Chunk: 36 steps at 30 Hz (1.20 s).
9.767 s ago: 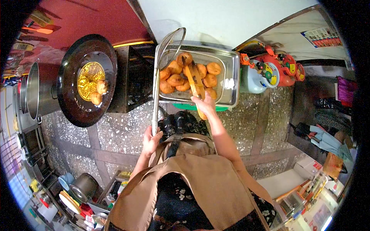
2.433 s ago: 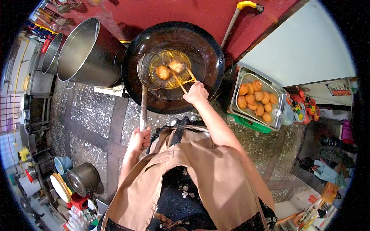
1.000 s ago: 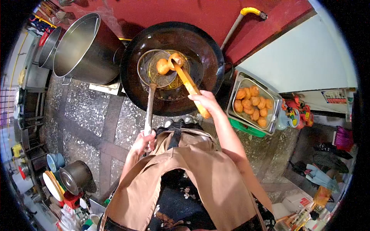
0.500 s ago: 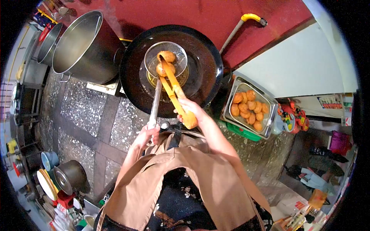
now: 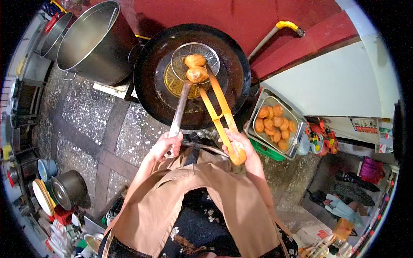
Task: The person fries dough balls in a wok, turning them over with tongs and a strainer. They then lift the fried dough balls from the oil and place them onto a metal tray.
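Note:
My left hand is closed round the metal handle of a wire mesh skimmer. Its basket is above a large black wok and bears two golden-brown fried balls. In my right hand is a pair of yellow-brown tongs. The tongs' arms are spread; one tip is beside the lower ball at the skimmer's rim, the other just below the rim. Under the skimmer, a yellowish perforated round shows in the wok.
Right of the wok, a steel tray holds several fried balls. A tall stockpot stands at the left. A pipe with a yellow bend runs by the red wall. A lidded pot is low at the left.
The skimmer with its two balls has shifted right over the wok. My right hand has moved right and down, and the tongs have spread and come away from the balls.

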### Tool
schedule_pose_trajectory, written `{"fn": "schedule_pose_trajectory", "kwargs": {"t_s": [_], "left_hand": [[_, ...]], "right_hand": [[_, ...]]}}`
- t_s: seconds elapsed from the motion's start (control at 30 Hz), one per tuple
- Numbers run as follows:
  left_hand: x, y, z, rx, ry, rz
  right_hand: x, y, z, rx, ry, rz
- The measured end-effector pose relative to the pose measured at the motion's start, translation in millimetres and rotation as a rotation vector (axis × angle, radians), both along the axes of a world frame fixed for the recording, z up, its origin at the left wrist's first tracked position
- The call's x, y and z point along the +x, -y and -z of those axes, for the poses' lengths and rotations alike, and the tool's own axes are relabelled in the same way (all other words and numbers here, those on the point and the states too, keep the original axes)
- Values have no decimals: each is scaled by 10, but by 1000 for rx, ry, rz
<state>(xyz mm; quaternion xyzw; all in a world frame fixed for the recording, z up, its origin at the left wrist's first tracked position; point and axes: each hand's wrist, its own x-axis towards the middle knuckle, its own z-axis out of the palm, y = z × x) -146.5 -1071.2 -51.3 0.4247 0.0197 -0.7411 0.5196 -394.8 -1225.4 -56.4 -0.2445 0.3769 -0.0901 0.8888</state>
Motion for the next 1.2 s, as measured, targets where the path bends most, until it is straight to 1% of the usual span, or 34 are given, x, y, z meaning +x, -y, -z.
{"fn": "schedule_pose_trajectory", "kwargs": {"t_s": [0.17,0.27,0.4,0.47,0.53,0.63,0.7,0.77,0.93,1.0,1.1,1.17,1.2], "left_hand": [[-5,24,-83,-7,2,-1],[-16,8,-86,-2,3,21],[-44,-4,-121,19,67,37],[-52,-21,-131,5,74,44],[-68,-32,-158,-48,155,80],[-63,-89,-45,-101,175,120],[-59,-123,-47,-100,194,130],[-64,-153,-51,-99,212,139],[-53,-178,-99,-97,207,139],[-61,-159,-135,-74,190,127],[-72,-149,-110,-46,157,105],[-68,-161,-92,-43,149,91],[-66,-176,-87,-50,136,84]], "right_hand": [[54,-17,19,81,71,32],[71,20,44,92,44,22],[84,66,62,121,46,26],[50,115,128,193,177,-7],[121,111,45,226,167,13],[238,165,-168,290,171,33],[322,232,-269,319,186,34],[412,309,-330,403,231,40],[599,404,-601,489,211,90],[534,377,-687,557,402,43],[413,280,-859,573,454,26],[359,219,-948,576,429,21],[332,186,-952,510,362,41]]}}
